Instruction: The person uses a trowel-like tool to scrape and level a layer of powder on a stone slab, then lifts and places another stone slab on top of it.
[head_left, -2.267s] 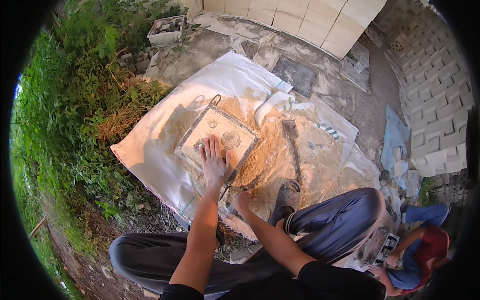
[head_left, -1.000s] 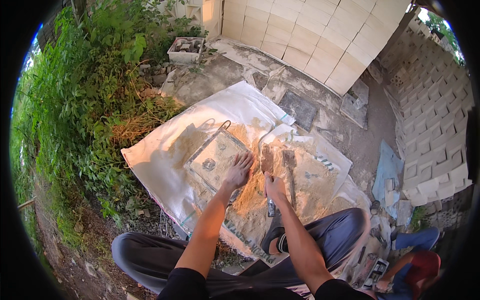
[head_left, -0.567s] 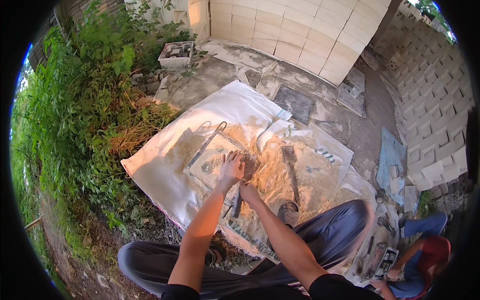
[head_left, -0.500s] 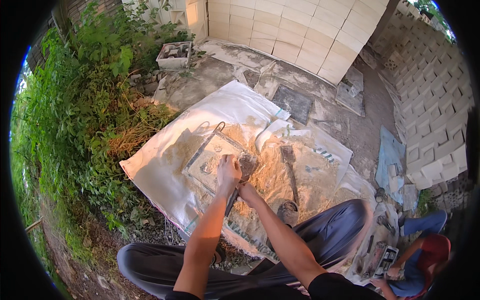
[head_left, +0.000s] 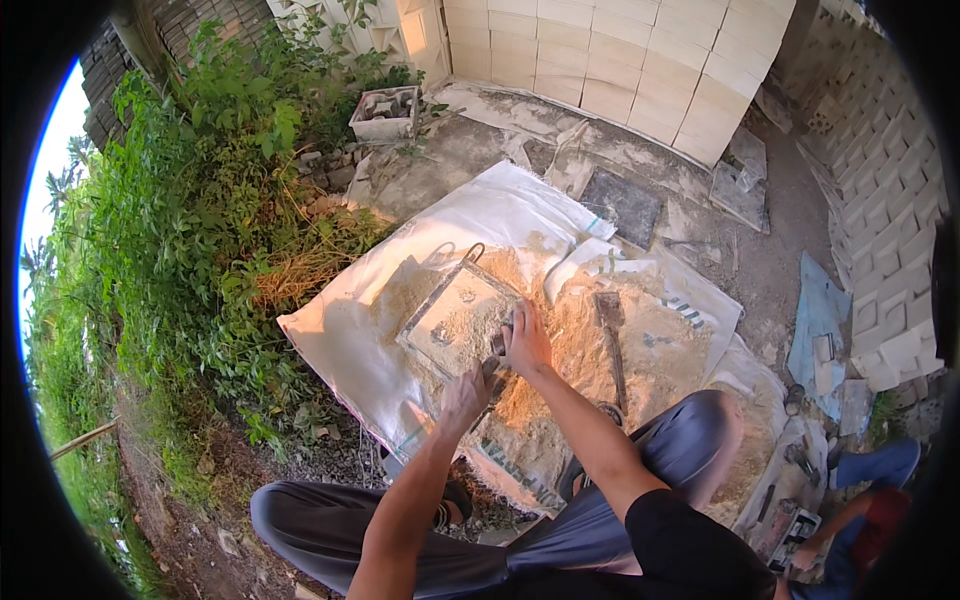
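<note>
A square metal mould (head_left: 437, 318) with a wire loop handle lies on a white woven sack sheet (head_left: 350, 300). Pale sandy powder (head_left: 470, 318) fills it, loosely heaped toward its near right corner. At that corner my left hand (head_left: 464, 400) is closed around the dark handle of a trowel (head_left: 488, 388). My right hand (head_left: 528, 342) is closed at the trowel's head, just above the left; its fingers partly hide the blade. Orange-tan powder (head_left: 560, 370) is spread right of the mould. A second long-handled flat tool (head_left: 612, 345) lies on it.
My bent knees (head_left: 680, 440) flank the sheet's near side. Green plants (head_left: 200, 280) line the left. Stacked pale blocks (head_left: 620, 70) form a wall behind, with a white tub (head_left: 385, 115) nearby. Another person's hand (head_left: 803, 556) is by a tool tray at lower right.
My left hand has moved off the powder in the mould, down to the trowel's handle. My right hand has gone from the handle up to its head. The view has shifted slightly left.
</note>
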